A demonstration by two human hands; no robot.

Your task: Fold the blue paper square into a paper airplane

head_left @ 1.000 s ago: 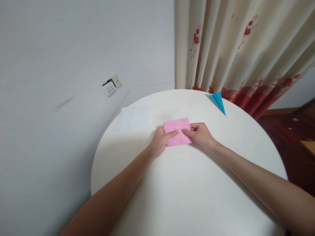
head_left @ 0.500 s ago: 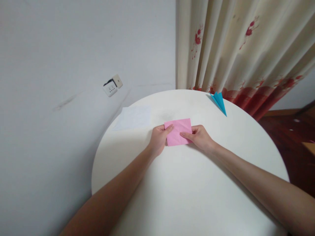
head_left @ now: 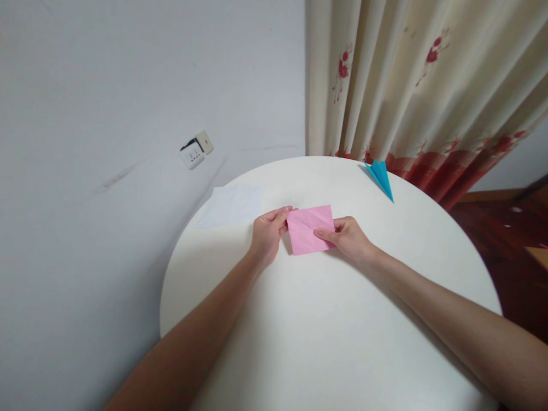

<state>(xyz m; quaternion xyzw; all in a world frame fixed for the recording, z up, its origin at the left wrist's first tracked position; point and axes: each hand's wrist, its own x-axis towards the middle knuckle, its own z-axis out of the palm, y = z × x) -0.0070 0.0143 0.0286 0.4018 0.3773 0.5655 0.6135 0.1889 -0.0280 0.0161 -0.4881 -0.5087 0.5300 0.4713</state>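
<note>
At bench (head_left: 325,342) centre: folded pink paper rectangle (head_left: 309,229) lies flat | right hand (head_left: 347,238) grip pinches its right edge | left hand (head_left: 268,234) has slid off the top to pinch the left edge | crease appears set.

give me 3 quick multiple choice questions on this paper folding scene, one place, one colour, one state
1. Where is the blue paper plane?
A. far edge of the table
B. on the floor
C. under the pink paper

2. What colour is the paper between the hands?
A. green
B. pink
C. yellow

3. How is the pink paper held?
A. lying untouched
B. crumpled in one fist
C. pinched at both sides

Answers: 1 A, it lies by the curtain. 2 B, plainly pink. 3 C, left hand and right hand each grip a side.
</note>
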